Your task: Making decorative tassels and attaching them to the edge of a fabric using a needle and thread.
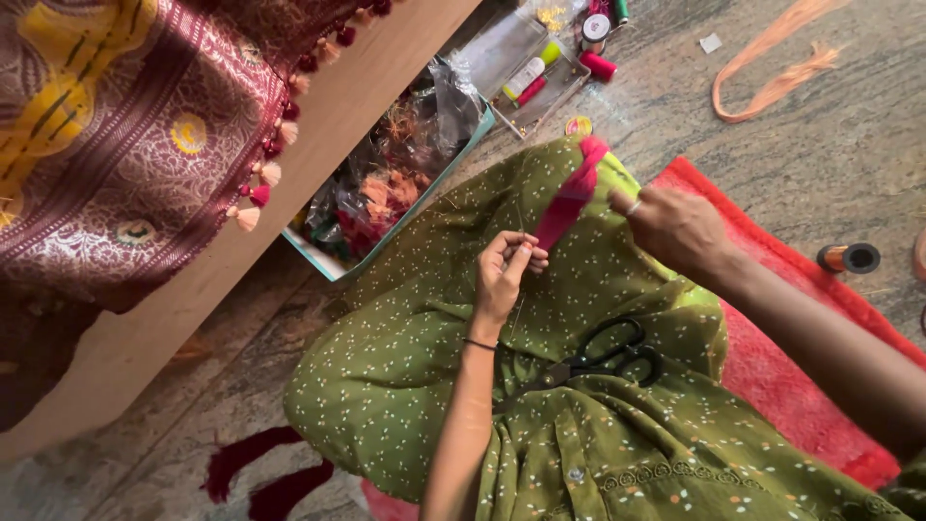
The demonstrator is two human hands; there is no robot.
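Note:
My left hand (pixel 506 270) is pinched shut on the lower end of a red strip of thread or fabric (pixel 571 198) that runs up over my knee. My right hand (pixel 675 227), a ring on one finger, is closed at the strip's upper end, near a fold of bright green cloth. Both hands rest above my lap, which is covered in olive green dotted fabric (pixel 405 367). Black scissors (pixel 603 362) lie on that fabric just below my left wrist.
A box of tangled threads and plastic bags (pixel 386 188) sits by a wooden board (pixel 289 193) draped with maroon tasselled cloth (pixel 125 125). A clear tray of thread spools (pixel 540 68), orange thread (pixel 772 87), a spool (pixel 849 258) and a red mat (pixel 791 367) lie on the stone floor.

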